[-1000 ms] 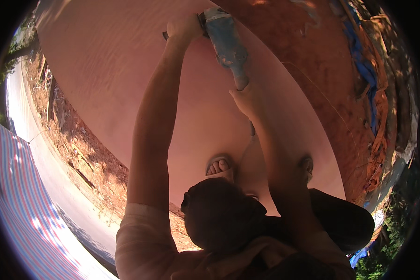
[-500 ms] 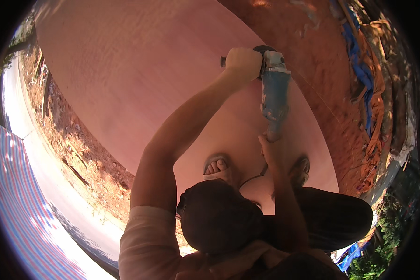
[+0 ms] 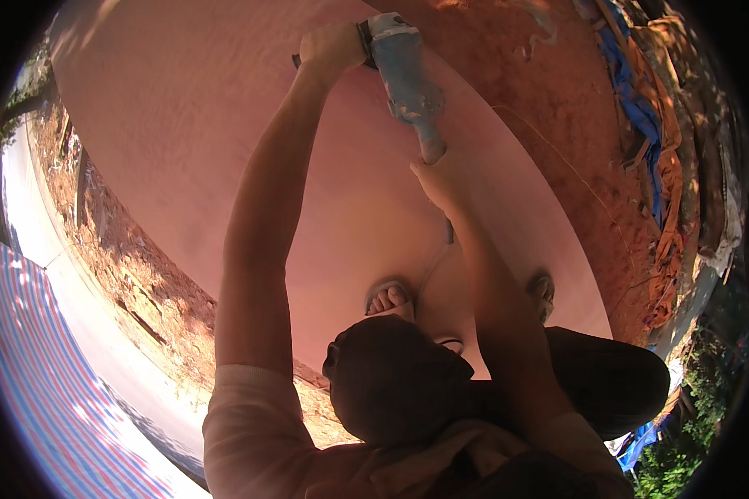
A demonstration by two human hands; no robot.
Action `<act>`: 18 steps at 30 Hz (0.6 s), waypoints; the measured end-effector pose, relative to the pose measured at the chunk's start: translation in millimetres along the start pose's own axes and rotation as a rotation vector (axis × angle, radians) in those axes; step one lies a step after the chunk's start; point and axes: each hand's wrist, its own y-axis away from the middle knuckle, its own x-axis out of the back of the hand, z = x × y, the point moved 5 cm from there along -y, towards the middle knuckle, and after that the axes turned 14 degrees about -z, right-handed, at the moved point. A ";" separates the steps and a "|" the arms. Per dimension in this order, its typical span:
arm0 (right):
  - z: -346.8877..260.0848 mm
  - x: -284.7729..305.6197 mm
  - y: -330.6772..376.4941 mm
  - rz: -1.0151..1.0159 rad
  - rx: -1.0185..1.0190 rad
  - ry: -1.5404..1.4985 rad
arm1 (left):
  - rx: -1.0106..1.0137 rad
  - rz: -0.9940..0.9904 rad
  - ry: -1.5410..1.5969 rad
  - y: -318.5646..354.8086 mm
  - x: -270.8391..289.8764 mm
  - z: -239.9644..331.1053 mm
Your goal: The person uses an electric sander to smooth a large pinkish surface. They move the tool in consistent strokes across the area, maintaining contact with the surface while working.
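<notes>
A worn blue angle grinder (image 3: 409, 79) with a grey metal head lies over the far right part of a large wooden board (image 3: 191, 150) with a pinkish surface. My left hand (image 3: 333, 46) is wrapped round the side handle by the head; the handle's dark end sticks out to its left. Round the narrow rear grip of the tool, my right hand (image 3: 443, 181) is closed. Both arms reach well forward. Most of the disc is hidden by the head and my left hand. A dark cord (image 3: 449, 231) runs from under my right hand back toward my feet.
My sandalled feet (image 3: 389, 299) stand on the board. Red dirt (image 3: 549, 125) borders its curved right edge, with blue sheeting (image 3: 637, 104) and debris beyond. Wood scraps (image 3: 137, 270) litter the left ground, beside a pale path and striped sheet (image 3: 37, 366).
Both hands have pushed the angle grinder forward and to the left across the board. My arms are straighter, and the cord has been drawn along with the tool.
</notes>
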 end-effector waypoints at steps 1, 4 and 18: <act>21.3 3.6 14.1 0.008 -0.057 -0.050 | -0.026 -0.020 0.005 9.0 -9.3 20.3; 72.9 12.9 61.5 0.080 -0.122 -0.105 | -0.168 -0.076 0.025 42.5 -29.8 84.4; -23.7 -4.1 -12.2 -0.041 0.111 0.100 | 0.109 -0.070 0.002 -4.1 11.9 -18.7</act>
